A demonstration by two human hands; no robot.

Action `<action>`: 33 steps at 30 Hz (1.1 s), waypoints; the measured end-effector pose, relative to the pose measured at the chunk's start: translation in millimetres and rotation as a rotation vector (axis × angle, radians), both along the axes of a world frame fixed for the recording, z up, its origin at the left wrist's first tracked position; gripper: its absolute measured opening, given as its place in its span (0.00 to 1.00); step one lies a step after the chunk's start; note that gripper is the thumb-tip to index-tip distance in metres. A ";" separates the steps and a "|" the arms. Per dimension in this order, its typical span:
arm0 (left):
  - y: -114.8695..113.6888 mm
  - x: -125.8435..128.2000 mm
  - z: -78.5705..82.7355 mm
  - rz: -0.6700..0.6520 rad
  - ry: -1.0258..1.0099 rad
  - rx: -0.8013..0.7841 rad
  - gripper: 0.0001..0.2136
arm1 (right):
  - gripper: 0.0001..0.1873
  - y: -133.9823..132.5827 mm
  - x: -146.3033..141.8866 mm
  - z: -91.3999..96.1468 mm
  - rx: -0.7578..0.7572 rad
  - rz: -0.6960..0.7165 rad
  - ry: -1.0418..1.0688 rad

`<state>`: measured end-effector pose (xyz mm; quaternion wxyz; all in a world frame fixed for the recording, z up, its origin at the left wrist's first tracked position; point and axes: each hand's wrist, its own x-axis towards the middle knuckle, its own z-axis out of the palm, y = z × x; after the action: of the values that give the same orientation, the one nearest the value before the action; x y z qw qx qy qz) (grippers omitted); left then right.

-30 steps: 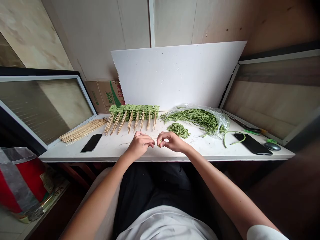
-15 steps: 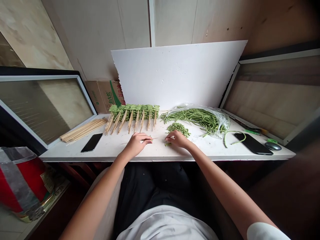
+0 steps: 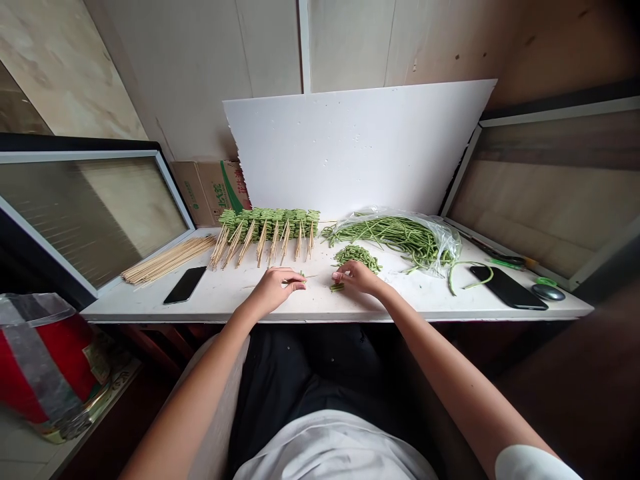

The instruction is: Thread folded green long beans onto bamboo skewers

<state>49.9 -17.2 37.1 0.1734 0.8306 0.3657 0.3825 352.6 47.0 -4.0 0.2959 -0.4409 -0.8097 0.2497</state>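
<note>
My left hand [image 3: 273, 290] is shut on a thin bamboo skewer [image 3: 313, 276], with a short green bean piece near its tip. My right hand [image 3: 356, 278] pinches its fingers just above a few cut bean pieces [image 3: 337, 287] on the white table [image 3: 310, 307], and nothing shows between them. Just beyond it lies a small pile of cut green beans [image 3: 357, 257]. A row of finished bean skewers [image 3: 269, 225] lies farther back on the left, and long green beans [image 3: 390, 235] fill an open plastic bag.
Loose bamboo skewers [image 3: 169, 260] and a black phone [image 3: 185, 285] lie left of my hands. A second phone [image 3: 507, 287], a computer mouse [image 3: 547, 292] and scissors [image 3: 505, 261] lie on the right. A white foam board [image 3: 355, 147] stands behind the table, with a cardboard box [image 3: 210, 193] at its left.
My hands, close together a second ago, have moved apart. My right hand has shifted right, over the cut bean pieces, while my left hand keeps the skewer.
</note>
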 end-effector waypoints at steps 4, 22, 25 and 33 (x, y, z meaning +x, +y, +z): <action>-2.4 1.8 0.3 0.032 -0.013 -0.052 0.06 | 0.28 -4.4 -5.0 9.1 0.029 0.032 0.022; -0.5 4.1 -8.2 0.156 0.082 0.049 0.17 | 0.25 -48.7 -50.5 43.8 -0.018 0.134 0.233; -1.6 0.6 -1.7 0.184 0.075 0.124 0.04 | 0.26 -49.0 -46.0 49.4 -0.047 0.099 0.241; -10.7 10.0 6.1 0.151 0.113 0.200 0.04 | 0.20 -58.2 -56.1 48.7 0.150 0.184 0.287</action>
<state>60.0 -27.9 43.2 0.0395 0.8341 0.3962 0.3817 296.5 -11.2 44.7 0.4161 -0.3016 -0.8126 0.2750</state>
